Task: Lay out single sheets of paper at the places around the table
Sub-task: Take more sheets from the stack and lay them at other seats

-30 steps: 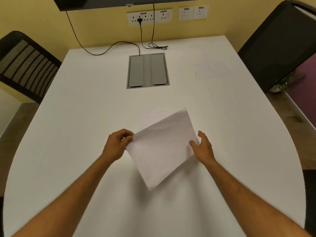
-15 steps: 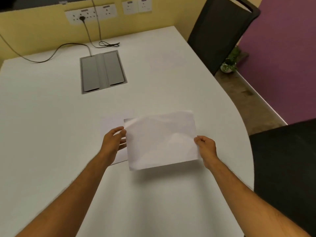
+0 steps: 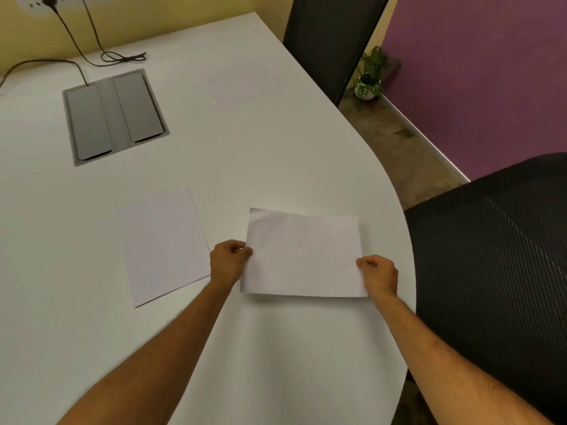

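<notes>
I hold a single white sheet of paper (image 3: 303, 256) low over the white table (image 3: 276, 142), near its curved right edge. My left hand (image 3: 229, 261) pinches the sheet's left edge and my right hand (image 3: 378, 273) pinches its right edge. A stack of white paper (image 3: 164, 243) lies flat on the table just left of my left hand. Another sheet (image 3: 248, 84) lies faintly visible at the far right place, in front of a chair.
A black mesh chair (image 3: 497, 271) stands close on the right, by the table edge. A second black chair (image 3: 328, 38) stands at the far right. A grey cable hatch (image 3: 115, 115) with black cables sits mid-table. A small potted plant (image 3: 368, 78) stands on the floor by the purple wall.
Both hands have carried the sheet rightwards off the stack and turned it level, toward the right table edge. The view has swung right, revealing the near chair.
</notes>
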A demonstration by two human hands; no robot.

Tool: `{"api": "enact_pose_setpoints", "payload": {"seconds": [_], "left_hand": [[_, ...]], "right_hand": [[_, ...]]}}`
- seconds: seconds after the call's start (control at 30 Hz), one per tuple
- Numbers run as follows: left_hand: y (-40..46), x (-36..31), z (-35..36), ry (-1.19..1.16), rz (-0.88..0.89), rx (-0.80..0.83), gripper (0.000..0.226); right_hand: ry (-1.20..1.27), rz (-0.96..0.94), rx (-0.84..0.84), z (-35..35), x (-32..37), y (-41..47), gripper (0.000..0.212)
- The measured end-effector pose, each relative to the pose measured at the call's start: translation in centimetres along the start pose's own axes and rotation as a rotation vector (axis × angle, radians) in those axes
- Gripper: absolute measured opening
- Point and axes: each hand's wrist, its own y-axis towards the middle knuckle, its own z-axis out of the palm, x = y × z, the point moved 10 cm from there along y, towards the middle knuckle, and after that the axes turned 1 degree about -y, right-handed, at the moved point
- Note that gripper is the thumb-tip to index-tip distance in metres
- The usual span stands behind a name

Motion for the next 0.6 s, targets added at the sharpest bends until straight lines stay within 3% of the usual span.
{"api": "enact_pose_setpoints", "payload": {"seconds": [0.3,0.47,0.6], "left_hand": [[2.2,1.9,2.4,0.137,-0.013,-0.060,0.005],[2.3,2.8,2.6,0.318,0.026,-0.070,0.015],[2.2,2.7,1.3,0.322,0.108,-0.103,0.030]], "right_hand": [[-0.182,0.006,-0.025,1.5,-1.8,1.9,0.015],[-0.291,0.002,-0.008,1.9,-2.8,2.0,0.022],[-0.292,-0.056,-0.060,2.6,-1.9,1.2,0.033]]}}
